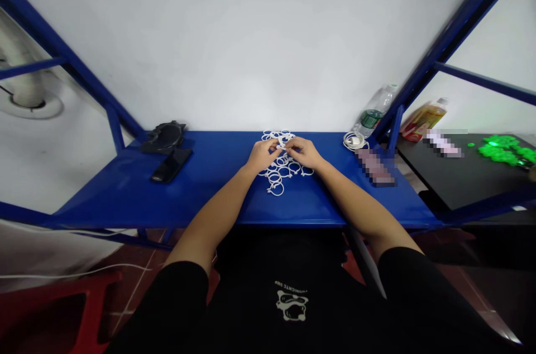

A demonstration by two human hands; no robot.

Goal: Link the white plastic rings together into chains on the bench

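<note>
Over the middle of the blue table (pixel 218 197), my left hand (pixel 260 154) and my right hand (pixel 305 152) meet with their fingertips almost touching. Both are closed in a pinch on a white plastic ring (pixel 281 143) held between them; the fingers partly cover it. Several more white rings (pixel 275 189), each thin and round with a small clasp-like knob, lie loosely heaped and overlapping under and around my hands. Some spread toward the wall and some toward the front edge.
To the left lie a black phone (pixel 171 165) and a dark flat object (pixel 165 136). At right are a coiled white cable (pixel 355 140), a plastic bottle (pixel 372 114) and a blurred-out item (pixel 374 168). Blue frame posts (pixel 456 24) flank the table; a black side table (pixel 444 170) holds green pieces (pixel 502 148).
</note>
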